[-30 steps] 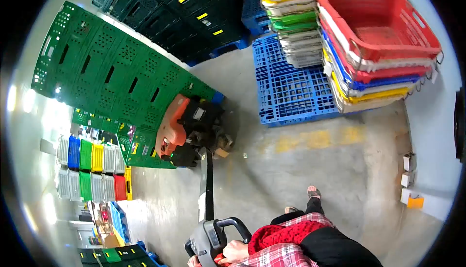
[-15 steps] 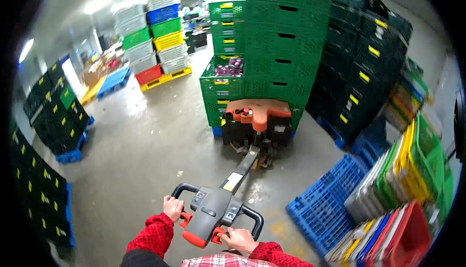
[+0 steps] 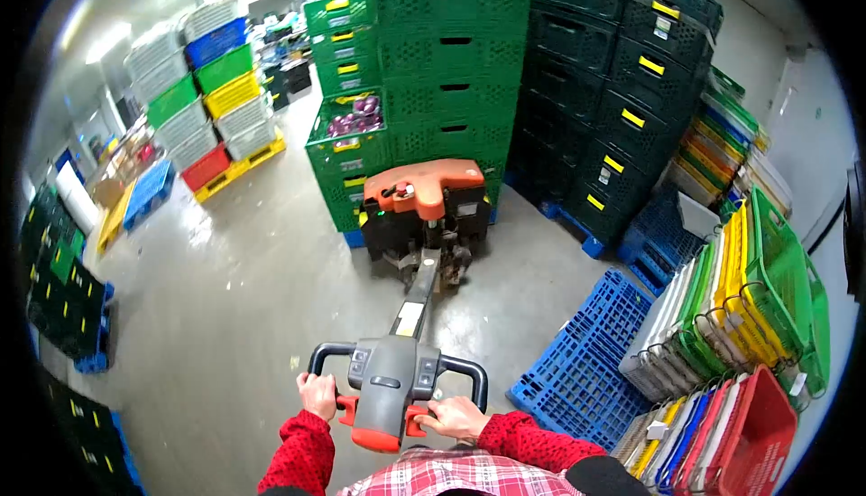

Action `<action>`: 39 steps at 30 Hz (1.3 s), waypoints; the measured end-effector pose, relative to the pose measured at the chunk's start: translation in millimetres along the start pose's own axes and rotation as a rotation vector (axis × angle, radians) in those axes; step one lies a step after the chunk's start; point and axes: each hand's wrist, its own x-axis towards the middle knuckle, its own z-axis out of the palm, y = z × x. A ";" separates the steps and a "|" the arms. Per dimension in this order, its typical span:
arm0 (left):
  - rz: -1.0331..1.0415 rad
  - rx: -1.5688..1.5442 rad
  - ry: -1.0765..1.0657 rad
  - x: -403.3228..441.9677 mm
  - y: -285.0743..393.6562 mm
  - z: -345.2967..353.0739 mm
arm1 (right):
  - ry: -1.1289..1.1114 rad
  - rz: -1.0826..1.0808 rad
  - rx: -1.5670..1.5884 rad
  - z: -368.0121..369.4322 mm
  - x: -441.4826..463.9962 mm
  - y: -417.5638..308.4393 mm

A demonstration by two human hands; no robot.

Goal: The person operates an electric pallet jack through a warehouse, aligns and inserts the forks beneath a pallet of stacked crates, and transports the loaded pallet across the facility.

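A grey and black control handle with red levers stands before my body at the bottom centre. My left hand is wrapped round its left grip, beside the left red lever. My right hand holds the right side, its fingers at the right red lever. A black shaft joins the handle to an orange-topped pallet truck. Directly beyond the truck rises a tall stack of green crates; an open crate at its left holds purple produce.
Dark crates stand right of the green stack. An unloaded blue pallet and nested baskets lie at the right. Multicoloured crates are on a yellow pallet at the left. Further dark crates line the left edge.
The view has turned upright and swung round, bringing the handle to the centre. Since the middle frame, the truck and green stack sit further left in view. Both hands remain on the handle.
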 end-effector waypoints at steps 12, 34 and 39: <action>-0.194 -0.125 -0.216 191.9 8.7 58.9 | -0.078 0.078 0.106 -148.0 111.2 90.0; -0.278 -0.106 -0.160 91.8 -172.3 -34.6 | -0.052 0.063 -0.104 2.5 202.9 -68.1; -0.217 -0.179 -0.164 59.0 -254.1 -49.7 | 0.000 -0.006 -0.074 59.6 247.4 -107.3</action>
